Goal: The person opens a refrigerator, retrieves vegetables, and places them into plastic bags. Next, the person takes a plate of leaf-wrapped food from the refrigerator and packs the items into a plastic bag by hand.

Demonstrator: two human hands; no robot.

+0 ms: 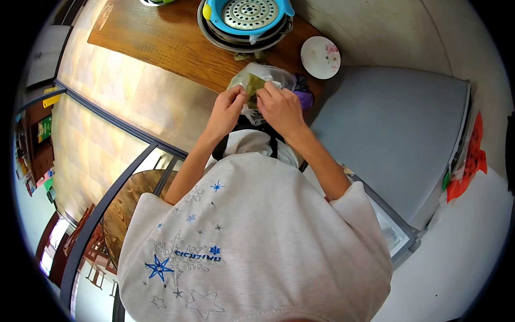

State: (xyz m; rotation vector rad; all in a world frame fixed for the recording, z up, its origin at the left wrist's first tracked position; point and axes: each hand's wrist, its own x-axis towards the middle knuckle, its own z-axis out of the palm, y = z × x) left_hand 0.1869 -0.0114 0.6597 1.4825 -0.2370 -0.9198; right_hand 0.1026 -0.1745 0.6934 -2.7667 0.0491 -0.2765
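Both hands are raised over the table's near edge, their fingers pinching a flat olive-green, leaf-like piece. My left hand grips its left side between thumb and curled fingers. On the right side, my right hand holds it with bent fingers that hide part of it. Behind and below the piece is a crumpled translucent plastic bag. A purple bundle lies just to the right of the bag. What the bag contains I cannot make out.
On the wooden table stands a blue-rimmed perforated steamer tray, set over a metal basin. A white plate with pink flowers is at the right corner. A large grey panel flanks my right arm; dark metal railing runs at left.
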